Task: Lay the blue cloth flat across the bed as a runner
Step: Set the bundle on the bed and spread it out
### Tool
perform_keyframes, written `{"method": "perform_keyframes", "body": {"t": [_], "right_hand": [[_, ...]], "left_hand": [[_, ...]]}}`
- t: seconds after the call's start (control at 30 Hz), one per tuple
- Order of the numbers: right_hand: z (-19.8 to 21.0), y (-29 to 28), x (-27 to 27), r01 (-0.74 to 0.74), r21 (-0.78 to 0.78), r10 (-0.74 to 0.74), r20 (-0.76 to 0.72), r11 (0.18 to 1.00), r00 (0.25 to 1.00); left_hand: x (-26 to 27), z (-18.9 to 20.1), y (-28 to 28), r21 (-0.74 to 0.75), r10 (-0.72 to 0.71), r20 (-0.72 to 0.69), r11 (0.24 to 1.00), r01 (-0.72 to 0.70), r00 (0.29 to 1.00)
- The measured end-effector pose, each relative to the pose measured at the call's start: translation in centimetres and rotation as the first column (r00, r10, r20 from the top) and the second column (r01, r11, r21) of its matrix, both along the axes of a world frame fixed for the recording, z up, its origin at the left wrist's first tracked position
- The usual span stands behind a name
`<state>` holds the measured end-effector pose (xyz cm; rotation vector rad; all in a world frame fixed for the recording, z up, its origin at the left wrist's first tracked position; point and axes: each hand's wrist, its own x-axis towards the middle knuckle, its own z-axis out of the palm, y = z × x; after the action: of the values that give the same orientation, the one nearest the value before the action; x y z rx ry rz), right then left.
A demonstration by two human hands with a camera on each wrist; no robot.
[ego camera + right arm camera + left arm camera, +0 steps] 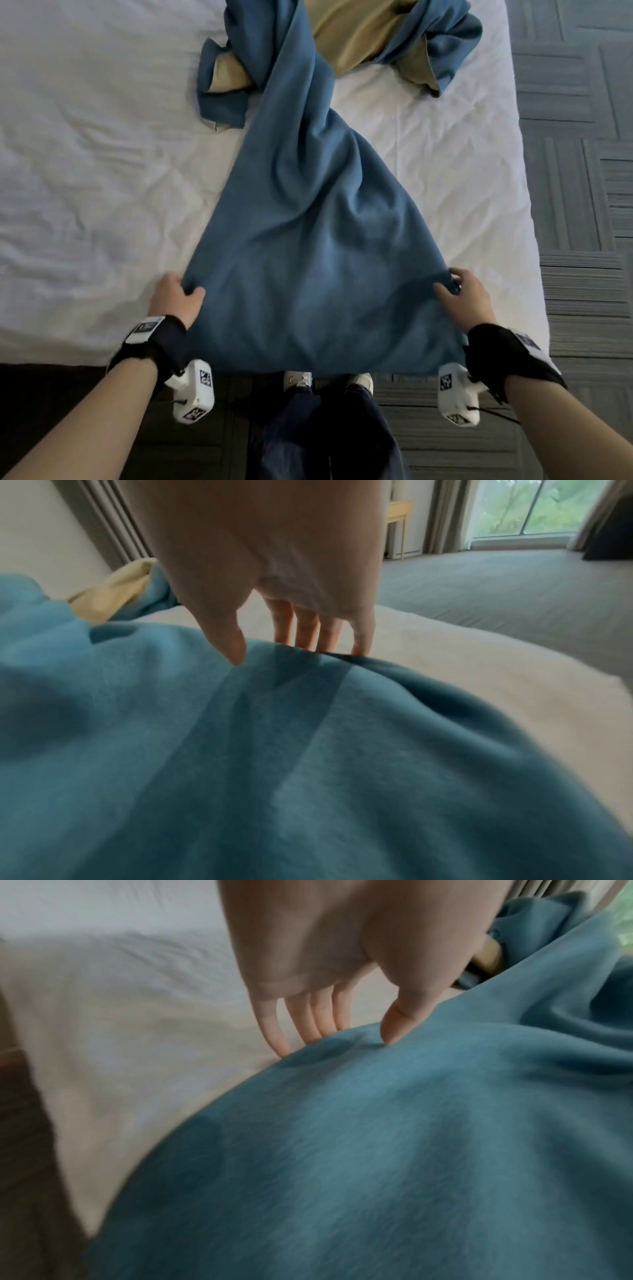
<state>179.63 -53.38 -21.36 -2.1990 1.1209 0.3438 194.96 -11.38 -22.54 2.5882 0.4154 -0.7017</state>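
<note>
Blue cloth [308,246] lies down the bed [85,154] nr its right edge; near end spread wide and hanging over the near edge, far end twisted and bunched w/ tan lining [349,37] showing.

Left hand [178,298] pinches the cloth's left side edge, thumb on top, fingers [308,1026] under. Right hand [466,294] grips the right side edge likewise. Hands well apart, prob. to tension the near end and pull out the twist.

Room: wide bare sheet to the left; right bed edge and carpet [582,171] close by. Far end not yet flat.
</note>
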Motion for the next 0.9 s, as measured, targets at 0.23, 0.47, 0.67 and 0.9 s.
{"method": "perform_keyframes", "body": {"t": [0.23,0.47,0.67,0.9], "right_hand": [[-1.5,-0.3,4.3,0.202,0.048,-0.2,-0.038,0.978,0.979],[-0.9,-1.2,4.2,0.298,0.18,-0.306,0.021,0.937,0.952],[1.0,-4.4,4.0,0.329,0.011,-0.329,0.018,0.944,0.944],[1.7,1.1,4.5,-0.402,-0.389,0.469,0.091,0.829,0.878]], "left_hand": [[4.7,-1.6,-4.3,-0.143,0.071,0.093,0.988,-0.057,0.993],[7.0,-0.6,-1.8,0.036,0.099,0.157,0.994,-0.106,0.983],[7.4,1.1,0.8,0.171,0.136,0.109,0.973,-0.153,0.985],[2.9,2.9,-9.4,0.177,-0.424,0.248,0.904,0.389,0.871]]}}
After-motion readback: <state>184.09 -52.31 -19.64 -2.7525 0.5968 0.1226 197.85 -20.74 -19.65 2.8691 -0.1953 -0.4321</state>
